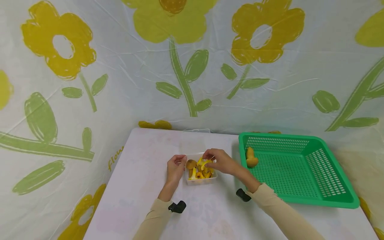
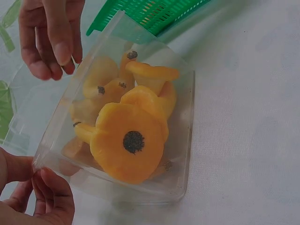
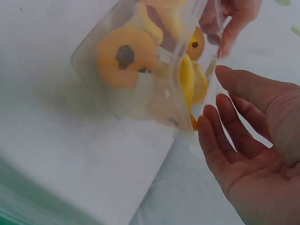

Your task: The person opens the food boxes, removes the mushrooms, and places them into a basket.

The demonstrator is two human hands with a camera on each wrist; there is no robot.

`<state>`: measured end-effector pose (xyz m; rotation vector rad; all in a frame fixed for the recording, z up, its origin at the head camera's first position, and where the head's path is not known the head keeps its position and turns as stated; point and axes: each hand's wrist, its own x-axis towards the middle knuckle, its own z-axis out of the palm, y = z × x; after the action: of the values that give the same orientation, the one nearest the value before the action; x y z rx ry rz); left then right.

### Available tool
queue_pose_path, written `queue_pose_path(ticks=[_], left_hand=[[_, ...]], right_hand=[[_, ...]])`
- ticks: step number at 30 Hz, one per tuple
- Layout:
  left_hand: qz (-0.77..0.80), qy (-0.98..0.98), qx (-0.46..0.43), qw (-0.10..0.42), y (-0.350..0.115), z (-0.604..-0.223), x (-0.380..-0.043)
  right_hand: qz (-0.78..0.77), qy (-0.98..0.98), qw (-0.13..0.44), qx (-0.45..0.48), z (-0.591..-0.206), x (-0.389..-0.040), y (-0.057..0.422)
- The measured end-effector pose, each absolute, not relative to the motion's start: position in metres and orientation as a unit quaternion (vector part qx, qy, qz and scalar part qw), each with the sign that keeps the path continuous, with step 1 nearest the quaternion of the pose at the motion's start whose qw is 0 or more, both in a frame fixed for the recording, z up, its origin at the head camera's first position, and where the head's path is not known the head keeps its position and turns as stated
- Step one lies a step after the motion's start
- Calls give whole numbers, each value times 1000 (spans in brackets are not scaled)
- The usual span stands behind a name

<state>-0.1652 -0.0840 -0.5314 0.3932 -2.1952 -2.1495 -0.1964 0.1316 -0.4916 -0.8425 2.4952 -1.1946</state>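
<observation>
A clear plastic box on the table holds several yellow-orange mushrooms with brown caps and dark spots. My left hand pinches the box's left rim between thumb and fingertips, as the left wrist view shows. On the opposite side, my right hand hovers at the right rim, its fingers loosely bent over the mushrooms. In the right wrist view a gap shows between that thumb and the fingers, with nothing held there.
To the right stands a green plastic basket with mushrooms against its left wall. Behind the box lies a flat clear plastic piece. A flower-printed curtain hangs at the table's far edge.
</observation>
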Motion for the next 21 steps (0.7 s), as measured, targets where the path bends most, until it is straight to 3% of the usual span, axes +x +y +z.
queue_pose_path(ticks=[7, 15, 21], left_hand=[[-698, -706, 121, 27, -83, -510, -155], [-700, -703, 123, 30, -83, -512, -157], [-700, -702, 129, 24, -84, -534, -168]], right_hand=[[-314, 887, 136, -309, -493, -194, 122], [-184, 916, 77, -348, -498, -195, 114], [-185, 918, 55, -347, -498, -195, 116]])
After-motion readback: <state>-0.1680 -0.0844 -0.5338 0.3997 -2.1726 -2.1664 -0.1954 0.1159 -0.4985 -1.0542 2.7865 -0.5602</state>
